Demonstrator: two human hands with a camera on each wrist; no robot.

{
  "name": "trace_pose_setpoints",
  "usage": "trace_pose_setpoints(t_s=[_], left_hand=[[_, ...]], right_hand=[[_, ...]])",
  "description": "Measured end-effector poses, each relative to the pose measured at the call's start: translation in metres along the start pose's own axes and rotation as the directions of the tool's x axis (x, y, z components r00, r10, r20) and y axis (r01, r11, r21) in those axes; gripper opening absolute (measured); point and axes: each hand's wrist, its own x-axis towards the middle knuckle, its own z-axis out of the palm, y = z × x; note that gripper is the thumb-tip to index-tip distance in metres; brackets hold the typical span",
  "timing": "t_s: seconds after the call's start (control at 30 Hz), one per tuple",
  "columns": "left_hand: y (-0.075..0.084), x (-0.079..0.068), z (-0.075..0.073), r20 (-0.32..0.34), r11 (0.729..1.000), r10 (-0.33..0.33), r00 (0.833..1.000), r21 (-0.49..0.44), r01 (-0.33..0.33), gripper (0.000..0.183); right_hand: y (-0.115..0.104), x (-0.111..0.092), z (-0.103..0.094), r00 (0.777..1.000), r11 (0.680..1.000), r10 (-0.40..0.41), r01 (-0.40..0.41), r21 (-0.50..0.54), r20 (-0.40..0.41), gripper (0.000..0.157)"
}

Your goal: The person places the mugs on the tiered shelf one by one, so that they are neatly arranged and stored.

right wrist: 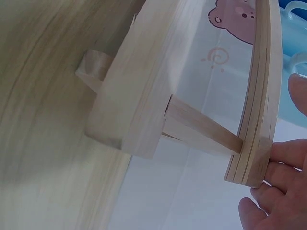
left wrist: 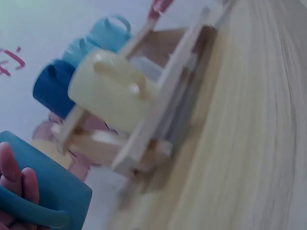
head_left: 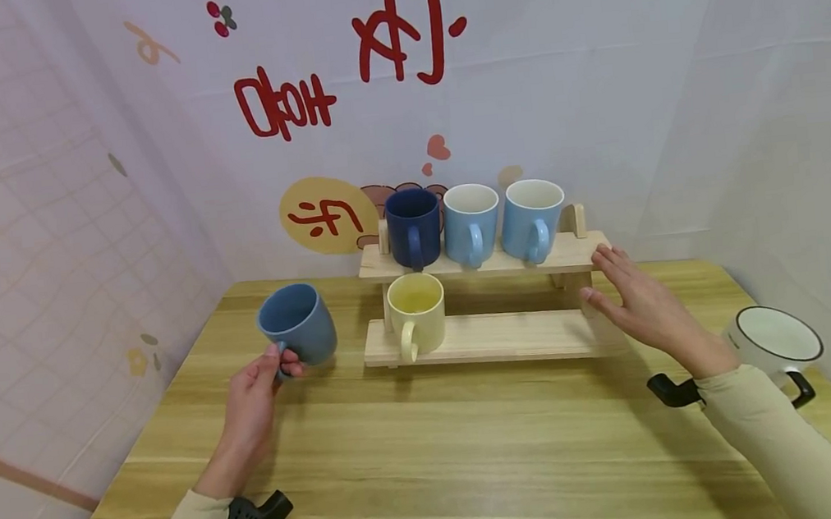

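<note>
My left hand (head_left: 252,393) grips the handle of a grey-blue mug (head_left: 306,327), which is tilted to the left of the wooden two-tier rack (head_left: 512,348). In the left wrist view, its fingers (left wrist: 29,184) pass between handle and mug wall. At the rack's right end is my right hand (head_left: 649,305), fingers extended and holding nothing; in the right wrist view, fingertips (right wrist: 276,175) lie against the upper shelf's end (right wrist: 252,165). A pale yellow mug (head_left: 429,324) stands on the lower shelf's left part. On the upper shelf are a navy mug (head_left: 402,236) and two light blue mugs (head_left: 461,235).
A white enamel-style mug (head_left: 753,345) with a dark rim and black handle stands at the right, partly behind my right forearm. The wood-grain table (head_left: 478,468) extends in front of the rack. A printed white cloth backdrop (head_left: 558,107) hangs behind it.
</note>
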Motion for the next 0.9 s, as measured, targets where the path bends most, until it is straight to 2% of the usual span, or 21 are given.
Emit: trace_pose_setpoints(t_s=[0.13,0.3,0.53,0.9], left_hand=[[0.012,-0.007,0.005,0.003,0.994,0.044,0.999,-0.098,-0.043,0.042],[0.025,-0.017,0.014,0.026,0.98,0.093,0.995,-0.177,-0.087,0.037],[0.042,-0.032,0.03,0.072,0.98,0.107,0.992,-0.178,-0.093,0.038],[0.058,-0.044,0.06,0.166,0.985,0.118,0.979,-0.142,-0.095,0.04]], right_hand=[[0.0,0.001,-0.001,1.0,1.0,-0.001,0.001,-0.003,0.007,0.074],[0.0,0.001,-0.001,1.0,1.0,-0.004,0.004,-0.015,-0.001,0.074],[0.0,0.0,-0.001,1.0,1.0,0.007,-0.007,-0.01,0.001,0.074],[-0.001,0.0,-0.002,1.0,1.0,0.005,-0.005,-0.013,0.009,0.074]])
